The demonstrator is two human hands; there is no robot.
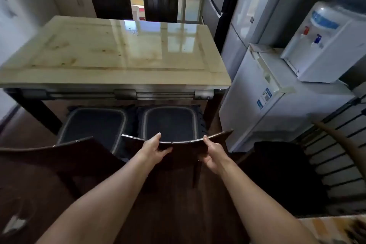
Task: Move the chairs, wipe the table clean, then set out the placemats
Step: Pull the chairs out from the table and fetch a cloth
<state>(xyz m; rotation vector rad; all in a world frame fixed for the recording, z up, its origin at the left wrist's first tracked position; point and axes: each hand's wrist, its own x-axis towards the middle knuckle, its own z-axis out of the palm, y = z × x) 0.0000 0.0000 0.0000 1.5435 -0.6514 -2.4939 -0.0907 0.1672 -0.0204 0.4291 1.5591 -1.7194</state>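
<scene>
Both grips are on the nearer right-hand chair [185, 149]. The left grip [156, 147] and the right grip [213, 154], the person's bare hands, each pinch the curved top rail of its backrest, thumb on the near face and fingers curled over the far edge. The rail's long axis runs left to right, parallel to the near edge of the table [111, 53]. The grips sit apart along it, to either side of its middle, so neither is nearer than the other. The seat, with its dark blue cushion [170, 123], lies beyond the grips and partly under the tabletop, so clearing it likely means a straight pull back toward the person. Four dining chairs show. The held one stands just beside the other near chair [59, 154], which has its own cushion [95, 123]. Across the table stand two more chairs [111, 1] and [160, 4]. The tabletop is glossy and blotched. I can make out no cloth and no placemats.
</scene>
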